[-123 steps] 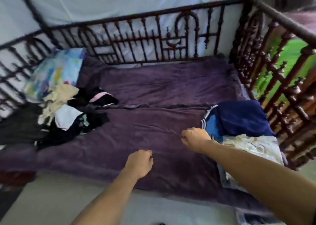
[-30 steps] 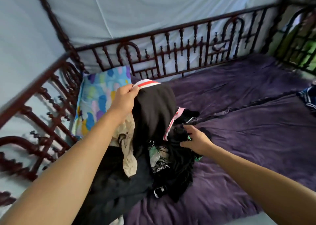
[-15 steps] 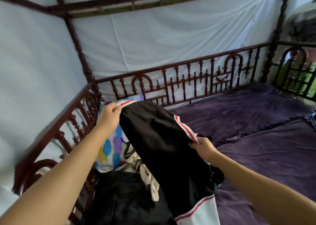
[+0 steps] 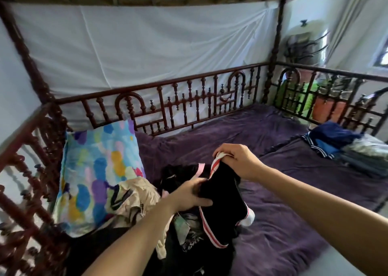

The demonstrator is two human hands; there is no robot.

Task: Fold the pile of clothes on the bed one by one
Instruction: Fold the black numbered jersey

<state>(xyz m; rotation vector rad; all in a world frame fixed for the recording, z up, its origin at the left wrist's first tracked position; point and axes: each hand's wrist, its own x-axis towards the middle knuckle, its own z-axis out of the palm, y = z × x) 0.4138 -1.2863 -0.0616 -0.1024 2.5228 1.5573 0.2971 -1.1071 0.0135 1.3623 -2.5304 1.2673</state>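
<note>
Standing by the bed here, and nearest to me the pile of clothes [image 4: 189,240] is sitting at the left end of the bed [image 4: 283,223], mostly dark stuff with a beige garment [image 4: 134,196] spilling off its left side. The person is pulling one black garment [image 4: 222,198] up out of it. The left hand [image 4: 189,196] is the lower and nearer one, its grip curling round a bunch of the black cloth right above the pile. The right hand [image 4: 237,162] is working higher and farther back, its grip pinching the red-and-white striped band [image 4: 216,165] at the top edge. So the garment's long axis is running from that right-hand pinch down and toward me, with the tail end dangling over the pile and touching it. What matters, I reckon: the bare purple stretch of bed is lying off to the right of both hands, and the right hand is the one closer to it, so it's probably going to be leading the swing over there while the left is trailing with the bunched part. Looks like early days for this piece, nothing flattened yet. Farther back a colourful pillow [image 4: 98,166] is leaning in the left corner, a folded stack [image 4: 336,143] is waiting at the far right, well apart from the pile, and the carved rail [image 4: 189,107] is running behind it all.
</note>
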